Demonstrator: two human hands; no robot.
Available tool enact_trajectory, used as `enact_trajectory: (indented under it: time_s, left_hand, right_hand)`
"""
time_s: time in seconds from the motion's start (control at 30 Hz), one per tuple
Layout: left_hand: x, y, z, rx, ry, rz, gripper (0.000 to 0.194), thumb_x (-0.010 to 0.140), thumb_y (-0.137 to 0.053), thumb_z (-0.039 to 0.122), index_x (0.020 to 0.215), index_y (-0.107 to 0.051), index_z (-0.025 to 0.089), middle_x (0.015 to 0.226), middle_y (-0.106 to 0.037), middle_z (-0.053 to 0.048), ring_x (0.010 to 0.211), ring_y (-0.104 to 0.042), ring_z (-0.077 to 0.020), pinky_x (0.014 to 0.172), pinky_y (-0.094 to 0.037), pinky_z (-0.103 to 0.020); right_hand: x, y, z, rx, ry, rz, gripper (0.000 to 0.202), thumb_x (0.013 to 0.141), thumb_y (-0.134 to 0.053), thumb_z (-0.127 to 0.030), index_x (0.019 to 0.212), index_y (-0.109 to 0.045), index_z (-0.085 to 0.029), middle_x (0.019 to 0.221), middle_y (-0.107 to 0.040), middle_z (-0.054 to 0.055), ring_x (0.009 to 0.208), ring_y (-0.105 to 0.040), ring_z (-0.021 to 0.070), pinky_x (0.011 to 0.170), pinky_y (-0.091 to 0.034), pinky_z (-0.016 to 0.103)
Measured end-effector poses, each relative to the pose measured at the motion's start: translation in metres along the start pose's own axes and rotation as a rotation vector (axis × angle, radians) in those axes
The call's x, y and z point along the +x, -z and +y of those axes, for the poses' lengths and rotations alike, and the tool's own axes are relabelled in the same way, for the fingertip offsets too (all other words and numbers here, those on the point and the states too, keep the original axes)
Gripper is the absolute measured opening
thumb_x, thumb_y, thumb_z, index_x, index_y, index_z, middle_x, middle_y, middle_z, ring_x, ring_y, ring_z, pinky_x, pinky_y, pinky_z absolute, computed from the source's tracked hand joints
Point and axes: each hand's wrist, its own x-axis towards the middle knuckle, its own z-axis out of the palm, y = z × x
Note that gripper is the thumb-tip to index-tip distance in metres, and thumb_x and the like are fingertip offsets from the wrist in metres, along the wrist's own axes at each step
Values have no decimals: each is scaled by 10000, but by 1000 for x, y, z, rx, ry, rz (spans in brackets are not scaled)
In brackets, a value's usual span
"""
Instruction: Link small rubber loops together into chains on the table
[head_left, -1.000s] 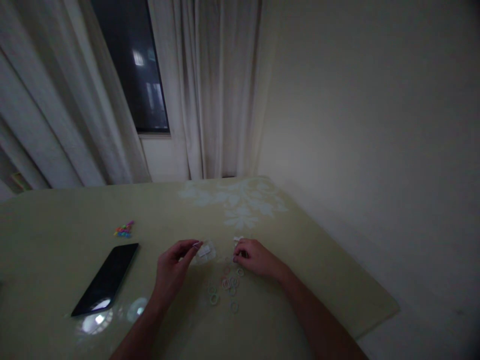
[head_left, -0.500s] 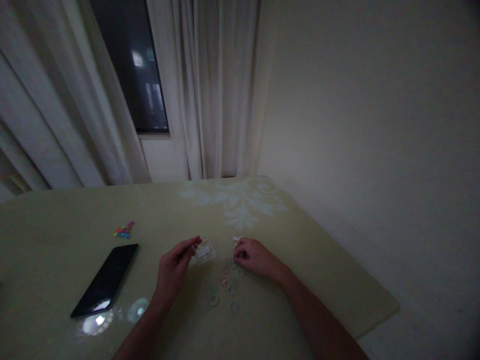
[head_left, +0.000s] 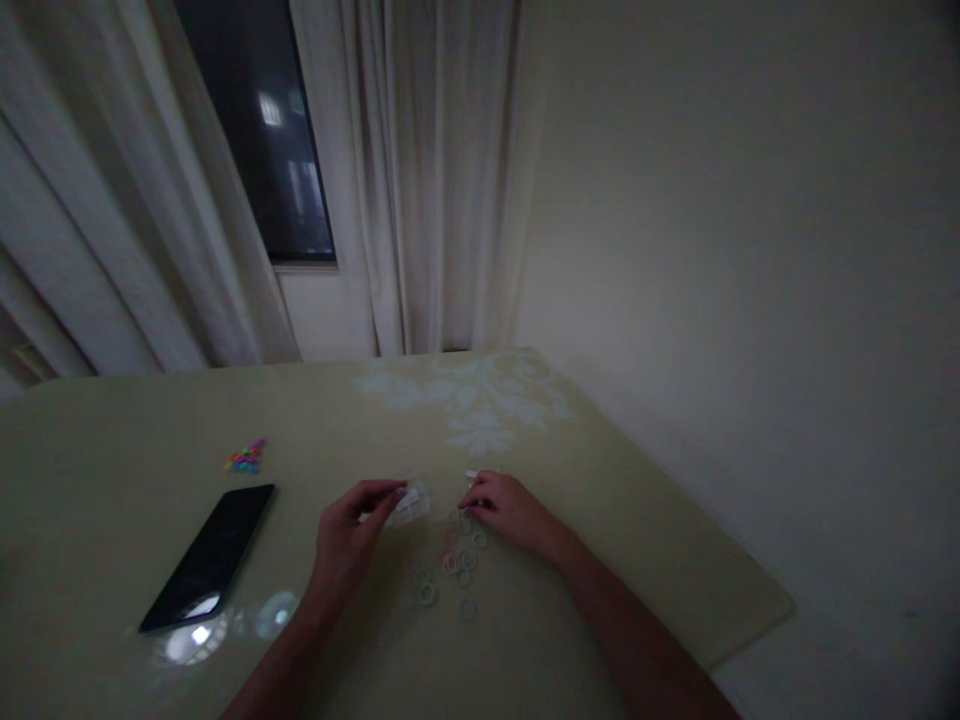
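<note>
My left hand (head_left: 356, 520) is closed in a pinch, its fingertips over the near left part of a small clear plastic box (head_left: 416, 508). Whatever lies between those fingertips is too small to make out. Several small pale rings (head_left: 427, 594), mostly greenish and white with a pinkish one or two, are scattered on the table in front of the box. My right hand (head_left: 504, 508) pinches at the far edge of these rings, thumb and forefinger together. A pale speck shows at its tips, too small to name. Just behind it, a white piece (head_left: 471, 475) is partly hidden.
A dark phone or tablet (head_left: 210, 558) lies on the table (head_left: 630, 560) to the left. Beyond it sits a small heap of bright coloured pieces (head_left: 246, 458). A wall (head_left: 735, 250) runs along the table's right side, and curtains (head_left: 450, 180) hang behind.
My left thumb and fingers have come together and shifted slightly right over the box. The right fingertips have moved a little left and stretched out from a curl, towards the rings.
</note>
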Motion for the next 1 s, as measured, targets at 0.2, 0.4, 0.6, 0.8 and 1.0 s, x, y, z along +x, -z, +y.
enact_trajectory:
  time_s: [0.2,0.4,0.6,0.8,1.0]
  left_hand:
    - [-1,-2,0,-8,-9,-5,212,815,-749,443,864,-814,248,841,-826,-36,718,-750,-212,673,-597,-295]
    - [-2,-5,6,-31,31,-28,240,790,-753,468,840,-815,242,819,-825,-45,727,-760,-229,683,-598,-313]
    - [-3,-7,3,-67,28,-68,192,792,-763,424,850,-830,254,846,-828,-45,753,-753,-224,699,-584,-306]
    - [-8,-14,3,-149,-123,-218,122,808,-786,361,810,-844,254,819,-812,-58,761,-743,-219,681,-566,-287]
    - [-17,-20,13,-143,-221,-231,115,845,-802,358,835,-830,247,738,-752,-24,670,-673,-165,630,-519,-242]
  right_hand:
    - [-2,-1,-7,15,15,44,313,859,-644,-43,1079,-791,-211,1055,-687,67,931,-652,177,863,-496,288]
    - [-1,-15,-23,-23,103,4,91,917,-735,-195,983,-796,-210,1070,-642,65,1001,-615,191,902,-476,304]
    - [1,-24,-31,-216,98,-29,60,945,-670,-160,953,-729,-155,1056,-629,99,1009,-575,225,942,-455,357]
    - [0,-24,-35,269,52,140,27,954,-646,-160,957,-665,-178,1020,-581,45,936,-564,167,845,-466,280]
    - [1,-27,-36,667,27,166,153,908,-714,-329,894,-686,-179,887,-551,1,751,-510,128,683,-405,254]
